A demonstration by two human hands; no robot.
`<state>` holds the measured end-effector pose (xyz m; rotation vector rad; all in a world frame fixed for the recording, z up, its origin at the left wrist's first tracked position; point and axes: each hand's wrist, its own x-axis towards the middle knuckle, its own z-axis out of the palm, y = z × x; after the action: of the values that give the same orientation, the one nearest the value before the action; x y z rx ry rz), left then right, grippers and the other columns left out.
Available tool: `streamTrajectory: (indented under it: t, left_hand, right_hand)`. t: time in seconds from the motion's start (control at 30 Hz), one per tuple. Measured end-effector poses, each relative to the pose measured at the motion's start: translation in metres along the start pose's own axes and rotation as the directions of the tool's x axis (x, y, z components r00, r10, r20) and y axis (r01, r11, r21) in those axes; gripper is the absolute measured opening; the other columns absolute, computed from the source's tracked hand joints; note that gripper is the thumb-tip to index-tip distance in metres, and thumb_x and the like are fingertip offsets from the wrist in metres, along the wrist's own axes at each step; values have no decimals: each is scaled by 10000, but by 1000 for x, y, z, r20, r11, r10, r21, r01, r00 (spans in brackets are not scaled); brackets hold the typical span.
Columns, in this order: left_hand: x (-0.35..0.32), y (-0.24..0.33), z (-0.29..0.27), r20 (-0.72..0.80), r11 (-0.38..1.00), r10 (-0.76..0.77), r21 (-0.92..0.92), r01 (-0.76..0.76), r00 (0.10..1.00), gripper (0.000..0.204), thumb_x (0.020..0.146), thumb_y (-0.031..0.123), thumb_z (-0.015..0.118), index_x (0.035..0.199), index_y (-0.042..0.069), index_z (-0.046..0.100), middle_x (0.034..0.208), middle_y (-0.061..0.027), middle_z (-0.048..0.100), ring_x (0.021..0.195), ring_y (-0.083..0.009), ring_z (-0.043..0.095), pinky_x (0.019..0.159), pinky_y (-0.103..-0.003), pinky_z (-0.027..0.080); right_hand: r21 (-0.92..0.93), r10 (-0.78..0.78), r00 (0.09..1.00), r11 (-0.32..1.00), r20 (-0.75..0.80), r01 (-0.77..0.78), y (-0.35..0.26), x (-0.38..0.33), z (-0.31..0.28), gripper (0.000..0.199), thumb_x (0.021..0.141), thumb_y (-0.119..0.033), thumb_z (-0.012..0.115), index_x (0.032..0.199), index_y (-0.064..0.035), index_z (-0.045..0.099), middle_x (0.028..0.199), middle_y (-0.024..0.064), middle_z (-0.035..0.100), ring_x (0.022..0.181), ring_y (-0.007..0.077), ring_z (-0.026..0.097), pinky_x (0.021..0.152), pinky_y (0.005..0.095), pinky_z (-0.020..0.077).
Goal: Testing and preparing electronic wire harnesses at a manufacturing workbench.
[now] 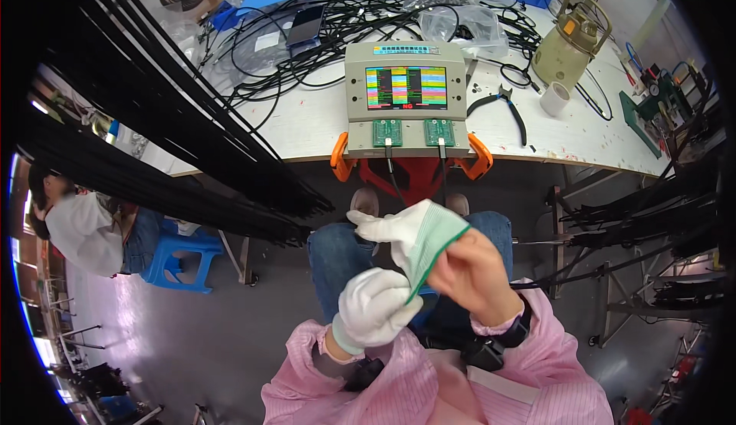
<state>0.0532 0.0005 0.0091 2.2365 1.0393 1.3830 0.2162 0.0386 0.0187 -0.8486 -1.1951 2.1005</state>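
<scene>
Above my lap hangs a white knitted glove with a light green cuff edged in darker green. My left hand wears a matching white glove, and its fingers are closed on the lower edge of that cuff. At the cuff's opening is my bare right hand, its fingers partly hidden by the cuff and slightly blurred. How far they reach inside cannot be made out. Beyond my hands, at the table's front edge, stands a grey tester with a lit colour screen, two green circuit boards and black cables plugged into them.
Orange clamps flank the tester. Pliers, a white cup and a beige jug stand or lie to its right on the white table. Black cables hang at left. A person sits near a blue stool.
</scene>
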Motion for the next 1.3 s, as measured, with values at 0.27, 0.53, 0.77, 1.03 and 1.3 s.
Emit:
streamTrajectory:
  t: [0.27,0.53,0.77,1.03,1.3]
  left_hand:
    - [25,16,9,267,963,229,-204,-177,936,178,622,78,696,708,28,548,666,-83,526,508,-241,497,456,-325,384]
    - [27,9,17,237,971,157,-215,-106,959,163,633,100,689,682,35,549,661,-68,530,510,-228,504,444,-315,378]
    - [29,9,16,327,950,193,-298,-93,925,152,647,118,680,656,55,541,662,-61,525,508,-223,504,446,-312,380]
    - [32,15,16,432,954,258,-257,-157,864,164,662,134,664,627,65,519,641,-49,504,499,-203,496,439,-293,367]
    - [36,13,-4,187,995,84,-64,-73,979,165,655,153,684,670,65,546,627,-49,492,489,-210,482,447,-299,370]
  right_hand:
    - [-822,-505,854,432,122,372,-35,32,3,276,874,-44,420,1117,49,511,1000,129,606,895,214,600,796,311,468]
    - [-442,-597,792,749,-128,493,-29,41,-14,353,855,-49,460,1199,27,483,1277,146,462,1086,197,524,933,261,381]
    - [-213,-726,660,688,-193,694,-27,47,-11,486,824,-76,485,1300,-41,391,1341,193,368,1233,256,369,1052,329,197]
    - [-961,-835,551,137,19,239,-36,41,-7,627,754,-300,590,1297,-58,390,1358,231,303,1272,401,250,1055,503,69]
    - [-972,-727,686,-186,37,-145,-43,37,-10,560,693,-324,643,1186,-90,521,1339,218,333,1234,400,310,1037,550,100]
